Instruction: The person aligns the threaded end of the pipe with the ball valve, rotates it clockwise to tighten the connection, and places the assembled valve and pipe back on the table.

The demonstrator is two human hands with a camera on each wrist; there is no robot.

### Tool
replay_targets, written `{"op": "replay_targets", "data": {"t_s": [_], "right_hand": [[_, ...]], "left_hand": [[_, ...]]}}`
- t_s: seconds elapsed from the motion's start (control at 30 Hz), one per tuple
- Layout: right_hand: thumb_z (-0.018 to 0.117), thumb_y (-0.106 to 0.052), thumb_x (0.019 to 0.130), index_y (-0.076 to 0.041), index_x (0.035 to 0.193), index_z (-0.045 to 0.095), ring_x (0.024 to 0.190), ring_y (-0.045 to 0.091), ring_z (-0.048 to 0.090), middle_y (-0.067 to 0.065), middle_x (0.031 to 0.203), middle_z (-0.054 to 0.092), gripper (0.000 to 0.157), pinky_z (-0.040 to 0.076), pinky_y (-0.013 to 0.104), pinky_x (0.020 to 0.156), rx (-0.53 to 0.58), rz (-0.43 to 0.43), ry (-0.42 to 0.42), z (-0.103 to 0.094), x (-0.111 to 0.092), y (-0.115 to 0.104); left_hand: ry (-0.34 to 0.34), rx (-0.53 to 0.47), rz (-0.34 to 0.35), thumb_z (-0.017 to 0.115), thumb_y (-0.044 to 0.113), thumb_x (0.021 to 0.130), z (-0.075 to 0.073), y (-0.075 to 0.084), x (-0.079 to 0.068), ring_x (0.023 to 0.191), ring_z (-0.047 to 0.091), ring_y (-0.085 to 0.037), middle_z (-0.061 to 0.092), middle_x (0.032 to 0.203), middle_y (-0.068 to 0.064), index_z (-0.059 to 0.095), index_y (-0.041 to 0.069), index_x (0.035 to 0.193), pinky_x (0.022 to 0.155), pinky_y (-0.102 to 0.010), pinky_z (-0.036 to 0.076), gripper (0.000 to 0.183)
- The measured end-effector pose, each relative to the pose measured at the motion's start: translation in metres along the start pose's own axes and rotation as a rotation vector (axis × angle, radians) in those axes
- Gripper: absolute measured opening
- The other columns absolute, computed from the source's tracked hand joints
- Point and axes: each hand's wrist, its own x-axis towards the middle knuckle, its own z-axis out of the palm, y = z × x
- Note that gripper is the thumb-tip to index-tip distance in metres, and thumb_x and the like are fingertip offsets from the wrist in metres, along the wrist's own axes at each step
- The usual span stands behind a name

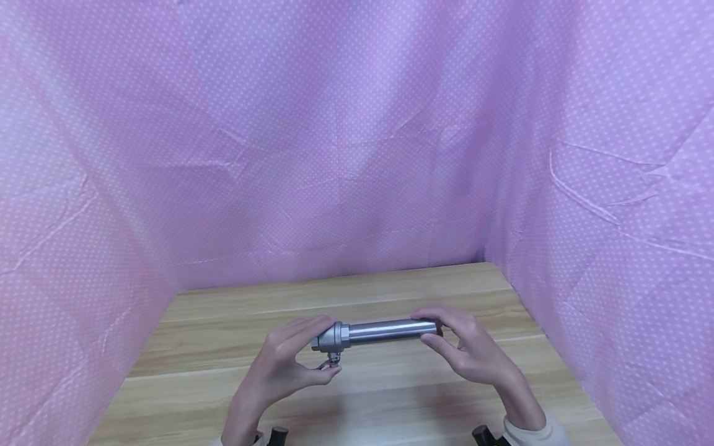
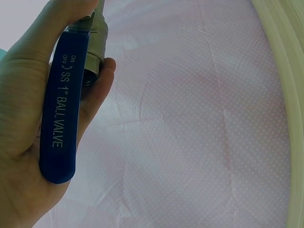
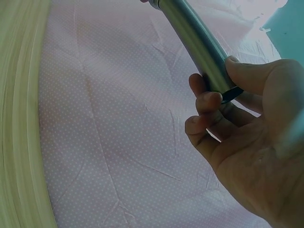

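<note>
A steel ball valve [image 1: 333, 337] with a long metal pipe [image 1: 385, 331] joined to it is held up over the table, lying nearly level. My left hand [image 1: 284, 359] grips the valve end, fingers over the top and thumb below. In the left wrist view the valve's blue lever handle [image 2: 59, 109], lettered "SS 1" BALL VALVE", runs along the palm. At the pipe's other end my right hand [image 1: 468, 347] pinches it between thumb and fingers. The right wrist view shows the pipe's open end [image 3: 232, 94] by the curled fingers.
Beneath the hands is a wooden table [image 1: 223, 334] with light grain. Pink dotted cloth [image 1: 334, 155] hangs behind it and along both sides. Dark strap or mount pieces [image 1: 484, 435] show near the wrists at the bottom edge.
</note>
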Motion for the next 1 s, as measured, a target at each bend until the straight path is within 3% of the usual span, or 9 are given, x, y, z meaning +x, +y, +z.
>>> {"op": "replay_targets", "data": {"t_s": [0.23, 0.4, 0.63, 0.8, 1.0], "right_hand": [[0.075, 0.016, 0.093, -0.005, 0.137, 0.072, 0.090, 0.005, 0.067, 0.001, 0.116, 0.080, 0.048, 0.060, 0.015, 0.079, 0.005, 0.010, 0.004, 0.002, -0.001, 0.001], [0.074, 0.015, 0.095, -0.006, 0.136, 0.072, 0.086, 0.002, 0.065, 0.000, 0.108, 0.080, 0.046, 0.059, 0.015, 0.073, -0.007, 0.014, 0.018, 0.004, 0.000, 0.001], [0.071, 0.009, 0.102, -0.008, 0.134, 0.075, 0.092, -0.001, 0.068, -0.001, 0.106, 0.082, 0.036, 0.063, 0.017, 0.077, -0.018, 0.118, 0.021, 0.007, 0.002, 0.003], [0.079, 0.002, 0.101, -0.010, 0.136, 0.074, 0.087, -0.001, 0.062, 0.000, 0.106, 0.078, 0.038, 0.058, 0.019, 0.068, -0.032, 0.155, -0.007, 0.009, 0.001, 0.009], [0.084, 0.002, 0.096, -0.010, 0.135, 0.073, 0.094, -0.001, 0.064, -0.001, 0.118, 0.079, 0.043, 0.062, 0.020, 0.077, -0.100, 0.190, -0.064, 0.015, -0.002, 0.021]], "left_hand": [[-0.013, 0.014, -0.011, 0.108, 0.008, 0.058, 0.001, -0.001, -0.001, 0.106, 0.086, -0.029, 0.086, 0.124, -0.011, 0.077, 0.002, 0.137, 0.108, -0.026, 0.070, 0.085], [-0.012, 0.039, -0.005, 0.109, 0.009, 0.058, 0.002, -0.002, -0.003, 0.107, 0.086, -0.031, 0.086, 0.125, -0.013, 0.076, 0.002, 0.139, 0.107, -0.029, 0.071, 0.088], [-0.013, 0.068, -0.013, 0.110, 0.014, 0.057, 0.006, -0.008, -0.005, 0.108, 0.086, -0.033, 0.086, 0.124, -0.015, 0.077, 0.002, 0.138, 0.106, -0.031, 0.071, 0.088], [-0.025, 0.077, -0.025, 0.111, 0.016, 0.056, 0.010, -0.014, -0.007, 0.108, 0.086, -0.033, 0.086, 0.125, -0.014, 0.078, 0.001, 0.134, 0.106, -0.031, 0.071, 0.087], [-0.056, 0.024, -0.040, 0.109, 0.011, 0.060, 0.019, -0.022, -0.011, 0.105, 0.086, -0.025, 0.086, 0.125, -0.010, 0.077, 0.004, 0.137, 0.104, -0.027, 0.071, 0.083]]}}
